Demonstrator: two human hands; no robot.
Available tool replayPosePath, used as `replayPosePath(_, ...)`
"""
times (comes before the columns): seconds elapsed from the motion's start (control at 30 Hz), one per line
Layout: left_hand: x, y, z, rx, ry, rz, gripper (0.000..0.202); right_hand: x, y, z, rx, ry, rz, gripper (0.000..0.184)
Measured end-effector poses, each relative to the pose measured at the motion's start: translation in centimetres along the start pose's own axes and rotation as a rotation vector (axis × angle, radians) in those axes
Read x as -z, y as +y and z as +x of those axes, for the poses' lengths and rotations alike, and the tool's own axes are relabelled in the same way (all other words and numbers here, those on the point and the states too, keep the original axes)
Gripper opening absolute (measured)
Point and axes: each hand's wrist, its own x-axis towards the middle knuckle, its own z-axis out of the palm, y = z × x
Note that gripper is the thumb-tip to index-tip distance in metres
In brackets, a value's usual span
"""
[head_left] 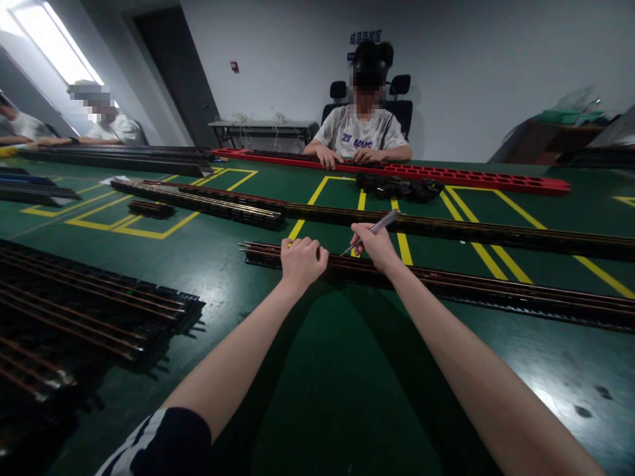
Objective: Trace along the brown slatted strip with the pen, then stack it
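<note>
A long black rail (476,291) with copper-coloured strips along it lies across the green table in front of me. My left hand (303,264) is closed around this rail near its left end, where bare strip ends stick out. In my right hand (376,246) is a screwdriver (387,220) with a clear handle, held like a pen and tilted. Its thin shaft points down to the left, and the tip meets the rail just right of my left hand. My palm and fingers hide part of the rail there.
Another long rail (446,227) runs behind mine, beside a shorter bundle (218,203). Stacked rails (99,297) lie at the left. Across the table, a person (364,129) rests both hands at a red slotted tray (496,180); black parts (401,187) lie before it. Others sit far left.
</note>
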Motion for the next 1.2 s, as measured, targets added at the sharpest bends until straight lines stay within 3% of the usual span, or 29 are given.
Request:
replayPosePath(0.37, -0.21, 0.57, -0.01, -0.166, -0.081, -0.012, 0.033, 0.43, 0.71, 0.69, -0.015, 0.050, 0.045, 0.033)
replayPosePath(1.2, -0.58, 0.36, 0.04, -0.186, -0.089, 0.025, 0.036, 0.54, 1.06, 0.59, -0.044, 0.053, 0.082, 0.038)
